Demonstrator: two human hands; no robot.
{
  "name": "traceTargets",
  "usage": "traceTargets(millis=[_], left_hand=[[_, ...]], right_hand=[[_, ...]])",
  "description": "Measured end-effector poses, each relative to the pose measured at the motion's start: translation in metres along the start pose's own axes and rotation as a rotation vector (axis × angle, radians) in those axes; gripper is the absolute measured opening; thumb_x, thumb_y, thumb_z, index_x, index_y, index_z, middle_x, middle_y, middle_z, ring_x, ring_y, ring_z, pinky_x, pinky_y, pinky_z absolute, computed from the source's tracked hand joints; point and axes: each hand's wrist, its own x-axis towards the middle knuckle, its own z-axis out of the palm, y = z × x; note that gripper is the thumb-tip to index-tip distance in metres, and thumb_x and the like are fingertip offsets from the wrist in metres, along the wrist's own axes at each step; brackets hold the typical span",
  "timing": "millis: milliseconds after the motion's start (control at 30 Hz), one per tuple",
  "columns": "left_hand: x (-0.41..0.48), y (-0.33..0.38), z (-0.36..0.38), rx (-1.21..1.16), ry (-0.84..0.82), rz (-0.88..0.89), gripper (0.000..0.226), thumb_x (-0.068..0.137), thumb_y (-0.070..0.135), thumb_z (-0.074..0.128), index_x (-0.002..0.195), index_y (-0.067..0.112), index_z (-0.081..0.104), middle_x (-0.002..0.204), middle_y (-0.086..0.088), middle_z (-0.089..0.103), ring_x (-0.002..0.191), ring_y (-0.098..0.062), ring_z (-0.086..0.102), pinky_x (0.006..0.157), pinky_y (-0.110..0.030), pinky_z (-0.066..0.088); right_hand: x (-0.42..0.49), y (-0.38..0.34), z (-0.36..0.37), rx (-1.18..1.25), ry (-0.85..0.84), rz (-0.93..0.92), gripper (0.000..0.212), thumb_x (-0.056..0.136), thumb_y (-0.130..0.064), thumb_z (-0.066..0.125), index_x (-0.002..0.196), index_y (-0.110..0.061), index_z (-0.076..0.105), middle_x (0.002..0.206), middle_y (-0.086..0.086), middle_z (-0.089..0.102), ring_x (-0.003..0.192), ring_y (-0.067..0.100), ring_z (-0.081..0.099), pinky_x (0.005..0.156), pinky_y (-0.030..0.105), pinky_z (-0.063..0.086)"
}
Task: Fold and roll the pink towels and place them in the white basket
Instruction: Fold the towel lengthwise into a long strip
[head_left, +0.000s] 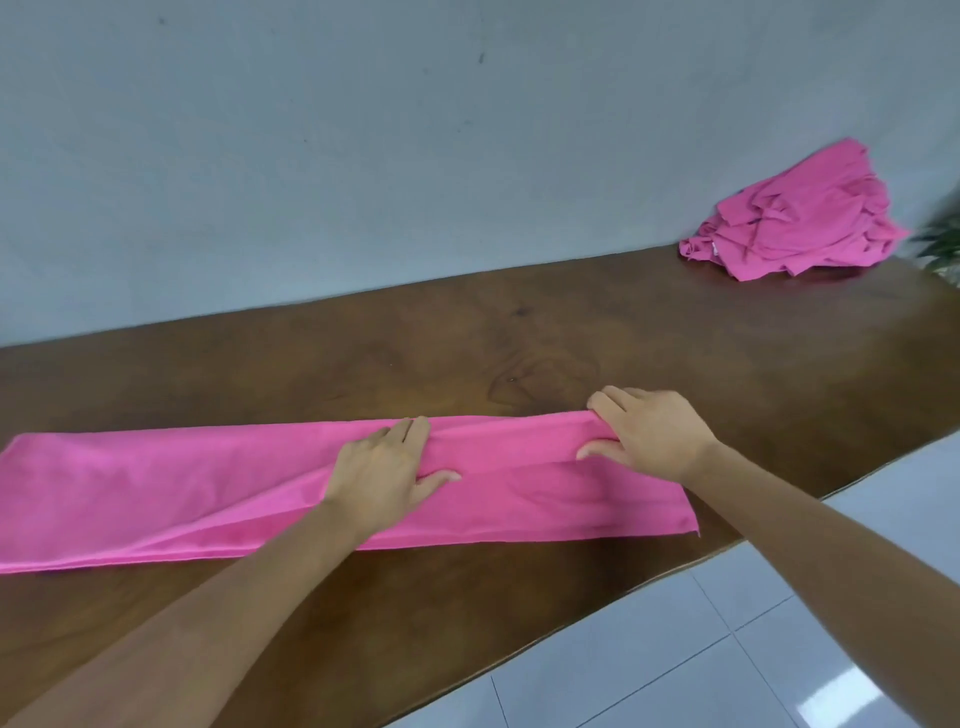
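A pink towel (156, 493) lies folded into a long strip across the near part of the brown wooden table (519, 332). My left hand (384, 467) lies on the strip's middle with its fingers curled over the far edge and its thumb spread flat. My right hand (649, 431) pinches the strip's far right corner between thumb and fingers. A heap of crumpled pink towels (800, 218) sits at the far right of the table against the wall. No white basket is in view.
A pale grey wall (363, 156) runs along the table's far edge. White floor tiles (727, 649) lie beyond the table's near right edge. Green plant leaves (943, 239) show at the right border.
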Motion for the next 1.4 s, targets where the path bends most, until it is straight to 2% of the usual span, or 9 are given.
traceTargets(millis=[167, 333, 433, 600, 733, 933, 1100, 1300, 1400], left_hand=[[0.03, -0.011, -0.005, -0.035, 0.138, -0.092, 0.05, 0.077, 0.047, 0.082, 0.091, 0.017, 0.044, 0.074, 0.002, 0.056, 0.055, -0.025, 0.06, 0.041, -0.025, 0.03], [0.041, -0.01, -0.018, -0.091, 0.306, -0.165, 0.022, 0.085, 0.015, 0.071, 0.095, 0.016, 0.051, 0.086, -0.001, 0.054, 0.071, -0.026, 0.057, 0.043, -0.036, 0.045], [0.016, -0.001, -0.008, -0.144, 0.295, 0.051, 0.01, 0.094, 0.024, 0.052, 0.098, 0.017, 0.058, 0.091, -0.001, 0.058, 0.077, -0.023, 0.059, 0.055, -0.034, 0.049], [-0.034, 0.004, 0.028, -0.21, 0.007, 0.275, 0.029, 0.097, 0.037, 0.045, 0.107, 0.023, 0.068, 0.106, 0.006, 0.065, 0.093, -0.013, 0.064, 0.079, -0.028, 0.056], [-0.038, 0.004, 0.032, -0.275, -0.032, 0.251, 0.03, 0.1, 0.04, 0.045, 0.106, 0.025, 0.071, 0.106, 0.01, 0.064, 0.097, -0.009, 0.06, 0.087, -0.025, 0.05], [-0.03, 0.004, 0.016, -0.362, 0.007, 0.191, 0.03, 0.102, 0.038, 0.046, 0.101, 0.021, 0.07, 0.101, 0.009, 0.064, 0.092, -0.009, 0.06, 0.079, -0.02, 0.046], [-0.031, 0.004, -0.001, -0.413, 0.057, 0.184, 0.026, 0.099, 0.036, 0.05, 0.1, 0.02, 0.071, 0.101, 0.009, 0.064, 0.094, -0.008, 0.058, 0.077, -0.022, 0.048], [-0.049, 0.01, 0.022, -0.3, -0.081, 0.245, 0.03, 0.099, 0.039, 0.045, 0.103, 0.024, 0.071, 0.104, 0.01, 0.062, 0.096, -0.011, 0.058, 0.083, -0.024, 0.047], [-0.049, 0.013, 0.02, -0.324, -0.115, 0.21, 0.031, 0.1, 0.043, 0.045, 0.103, 0.025, 0.07, 0.104, 0.011, 0.062, 0.096, -0.01, 0.057, 0.082, -0.024, 0.048]], right_hand=[[0.041, 0.027, -0.017, -0.074, 0.078, -0.138, 0.034, 0.091, -0.045, 0.063, 0.099, -0.016, 0.046, 0.077, 0.001, 0.057, 0.058, 0.024, 0.058, 0.039, 0.032, 0.044], [0.051, 0.034, -0.019, -0.215, 0.219, -0.089, 0.035, 0.075, 0.006, 0.072, 0.1, -0.011, 0.055, 0.08, 0.005, 0.054, 0.06, 0.026, 0.051, 0.045, 0.036, 0.04], [0.016, 0.032, -0.005, -0.226, 0.204, -0.198, 0.041, 0.079, 0.001, 0.064, 0.117, -0.009, 0.052, 0.093, 0.009, 0.06, 0.074, 0.029, 0.057, 0.06, 0.039, 0.047], [-0.077, 0.023, 0.021, -0.178, -0.256, -0.226, 0.071, 0.054, -0.01, 0.092, 0.12, -0.014, 0.067, 0.11, 0.006, 0.068, 0.092, 0.027, 0.066, 0.081, 0.04, 0.056], [-0.103, 0.018, 0.034, -0.1, -0.123, -0.127, 0.034, 0.071, -0.001, 0.069, 0.101, -0.015, 0.064, 0.096, 0.004, 0.064, 0.086, 0.029, 0.063, 0.082, 0.038, 0.05], [-0.102, 0.018, 0.023, -0.015, -0.036, -0.007, 0.05, 0.048, 0.001, 0.089, 0.093, -0.012, 0.07, 0.086, 0.004, 0.067, 0.077, 0.027, 0.063, 0.066, 0.035, 0.05], [-0.109, 0.011, 0.001, -0.006, 0.195, 0.027, 0.022, 0.084, -0.004, 0.054, 0.096, -0.009, 0.072, 0.085, 0.006, 0.067, 0.08, 0.027, 0.061, 0.07, 0.032, 0.045], [-0.144, -0.018, 0.031, -0.032, 0.002, 0.057, 0.05, 0.058, 0.003, 0.08, 0.107, -0.005, 0.076, 0.097, 0.007, 0.072, 0.077, 0.027, 0.064, 0.061, 0.035, 0.051], [-0.142, -0.024, 0.029, -0.016, -0.016, 0.115, 0.033, 0.081, -0.012, 0.056, 0.107, -0.006, 0.076, 0.102, 0.006, 0.074, 0.082, 0.027, 0.062, 0.062, 0.036, 0.05]])
